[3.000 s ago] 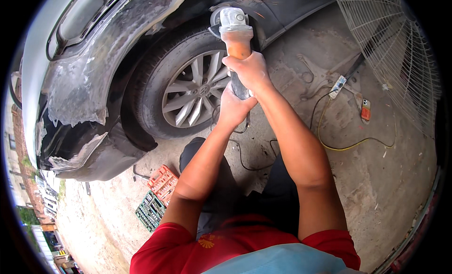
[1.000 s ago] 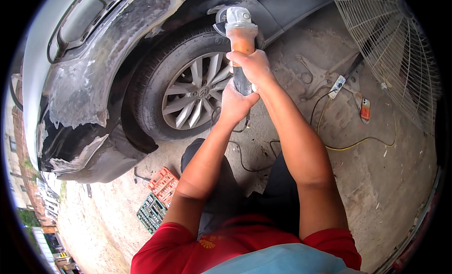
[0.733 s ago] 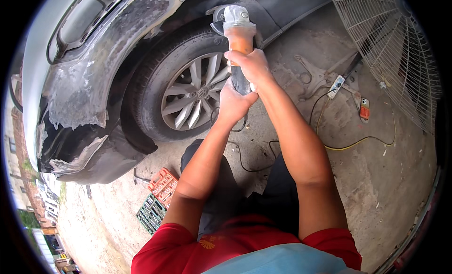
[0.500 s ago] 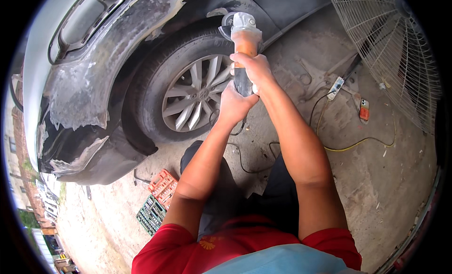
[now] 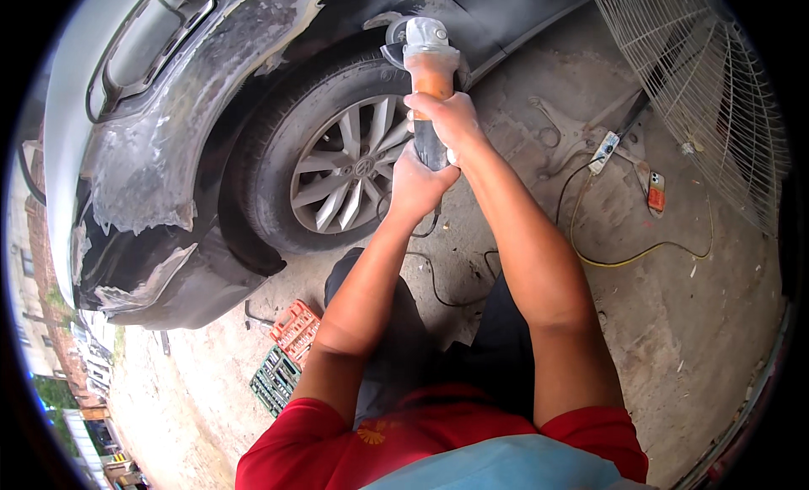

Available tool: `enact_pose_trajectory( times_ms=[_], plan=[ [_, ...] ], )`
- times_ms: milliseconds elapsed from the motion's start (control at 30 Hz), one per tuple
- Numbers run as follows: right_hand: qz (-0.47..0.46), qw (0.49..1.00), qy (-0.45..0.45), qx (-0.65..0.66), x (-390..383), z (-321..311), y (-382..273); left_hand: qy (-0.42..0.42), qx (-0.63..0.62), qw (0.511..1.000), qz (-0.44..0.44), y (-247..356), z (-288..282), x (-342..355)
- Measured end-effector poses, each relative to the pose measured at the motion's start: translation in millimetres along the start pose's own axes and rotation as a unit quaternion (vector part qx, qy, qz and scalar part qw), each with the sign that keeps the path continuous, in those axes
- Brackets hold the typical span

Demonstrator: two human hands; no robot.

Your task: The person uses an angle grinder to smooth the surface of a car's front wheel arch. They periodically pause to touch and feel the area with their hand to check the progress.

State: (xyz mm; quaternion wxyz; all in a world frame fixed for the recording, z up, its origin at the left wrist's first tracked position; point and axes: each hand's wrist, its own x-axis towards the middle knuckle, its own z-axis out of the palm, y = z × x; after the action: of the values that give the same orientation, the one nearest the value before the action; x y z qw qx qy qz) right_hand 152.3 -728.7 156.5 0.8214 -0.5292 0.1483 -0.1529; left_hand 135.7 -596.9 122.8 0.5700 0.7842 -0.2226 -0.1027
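Observation:
Both my hands are wrapped round an orange and black angle grinder [image 5: 433, 75] with a dusty grey head. My left hand [image 5: 419, 183] closes on the black rear end of its body, nearest me. Farther along, my right hand [image 5: 451, 123] grips the body at the orange part. The grinder's disc side is up against the edge of the dark car fender [image 5: 472, 28] just above the wheel [image 5: 350, 166]; whether it touches cannot be made out. Whitish dust coats my fingers. A dark cord hangs from the grinder's rear.
Left of the wheel is a sanded, patched bumper [image 5: 143, 170]. An open socket set [image 5: 282, 351] lies on the floor by my left arm. To the right are a large fan [image 5: 699, 85], a power strip [image 5: 604, 153], a phone [image 5: 656, 192] and a yellow cable [image 5: 624, 263].
The grinder and both hands have shifted slightly left and up along the fender edge. My grip is the same.

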Motion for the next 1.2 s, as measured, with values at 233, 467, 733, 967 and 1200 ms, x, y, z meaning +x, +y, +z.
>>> enact_pose_trajectory(
  times_ms=[233,467,733,967,1200],
  plan=[
    [0.01,0.999,-0.021,0.028,-3,-1,-7,-0.001,0.014,1.0,-0.008,20,-1,-9],
    [0.081,0.991,-0.025,0.108,-18,-8,-9,-0.052,-0.07,0.996,-0.009,17,-11,-24],
    [0.069,0.986,-0.062,0.142,-16,5,-8,-0.023,-0.046,0.999,0.003,30,-21,-26],
    [0.053,0.988,-0.071,0.125,-23,13,-14,-0.004,-0.026,1.0,0.012,30,-22,-33],
    [0.031,0.995,-0.05,0.076,-27,16,-12,-0.018,-0.088,0.996,0.011,20,-19,-36]
  ],
)
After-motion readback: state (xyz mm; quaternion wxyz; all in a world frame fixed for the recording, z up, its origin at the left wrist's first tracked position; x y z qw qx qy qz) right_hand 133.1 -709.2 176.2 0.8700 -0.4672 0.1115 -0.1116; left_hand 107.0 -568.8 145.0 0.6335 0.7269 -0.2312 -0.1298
